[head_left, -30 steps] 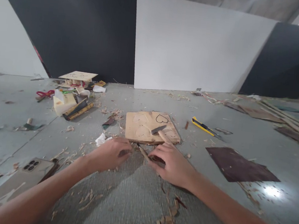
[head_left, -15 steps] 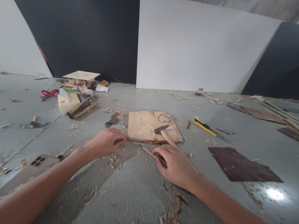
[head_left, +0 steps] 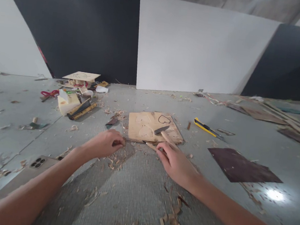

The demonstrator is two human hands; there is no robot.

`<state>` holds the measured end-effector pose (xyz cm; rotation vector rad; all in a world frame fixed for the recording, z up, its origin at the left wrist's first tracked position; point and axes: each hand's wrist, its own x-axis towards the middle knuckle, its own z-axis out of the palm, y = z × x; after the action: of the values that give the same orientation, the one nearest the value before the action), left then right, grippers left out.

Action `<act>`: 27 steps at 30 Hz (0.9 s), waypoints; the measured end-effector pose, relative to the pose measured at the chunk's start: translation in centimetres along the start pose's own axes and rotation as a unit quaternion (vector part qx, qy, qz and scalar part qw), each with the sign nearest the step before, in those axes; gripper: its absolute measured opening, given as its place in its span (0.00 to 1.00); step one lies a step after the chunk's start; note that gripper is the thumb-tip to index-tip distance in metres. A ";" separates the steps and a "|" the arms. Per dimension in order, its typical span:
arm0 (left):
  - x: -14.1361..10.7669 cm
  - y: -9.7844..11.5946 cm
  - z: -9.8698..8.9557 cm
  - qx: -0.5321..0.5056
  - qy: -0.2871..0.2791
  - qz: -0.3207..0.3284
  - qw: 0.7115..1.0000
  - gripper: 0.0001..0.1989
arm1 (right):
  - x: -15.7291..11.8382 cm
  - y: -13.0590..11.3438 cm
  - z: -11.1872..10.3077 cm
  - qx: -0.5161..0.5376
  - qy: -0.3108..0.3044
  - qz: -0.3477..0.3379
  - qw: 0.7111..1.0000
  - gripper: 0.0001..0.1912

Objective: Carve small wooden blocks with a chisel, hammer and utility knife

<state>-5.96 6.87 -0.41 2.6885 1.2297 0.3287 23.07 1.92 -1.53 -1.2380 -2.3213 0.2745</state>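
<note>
Head view of a littered grey floor. The left hand is shown with its fingers curled together, the tips pinched on something small at the near left corner of the wooden board; what is pinched cannot be made out. The right hand is laid palm down just before the board's near edge, its fingers drawn together over the handle end of a thin chisel, whose dark tip is seen against the board's near edge; whether the tool is gripped or merely pressed cannot be told.

The board is seen lying flat just beyond both hands, with heart shapes carved into its pale face and one heart outline drawn in black near its far right corner. A hammer is seen resting on the board, its wooden handle running toward the right hand.

Wood shavings are scattered between the hands. A yellow utility knife is seen to the right of the board, a dark sheet nearer on the right, and a phone beside the left forearm.
</note>
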 end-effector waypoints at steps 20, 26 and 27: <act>0.3 -0.1 1.7 0.002 0.036 0.059 0.998 0.28 | 2.2 1.1 -0.2 0.062 -0.032 0.055 0.996 0.08; 0.0 -0.3 1.6 -0.006 0.022 0.081 0.996 0.37 | 3.3 2.7 -1.2 0.109 -0.075 0.064 0.989 0.10; 0.0 -0.3 1.6 -0.005 0.020 0.082 0.996 0.38 | 3.6 3.0 -1.3 0.115 -0.076 0.067 0.988 0.10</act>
<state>-5.77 6.95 -2.02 2.7929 1.0156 0.4126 24.23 6.51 -0.40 -1.2958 -2.2573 0.6843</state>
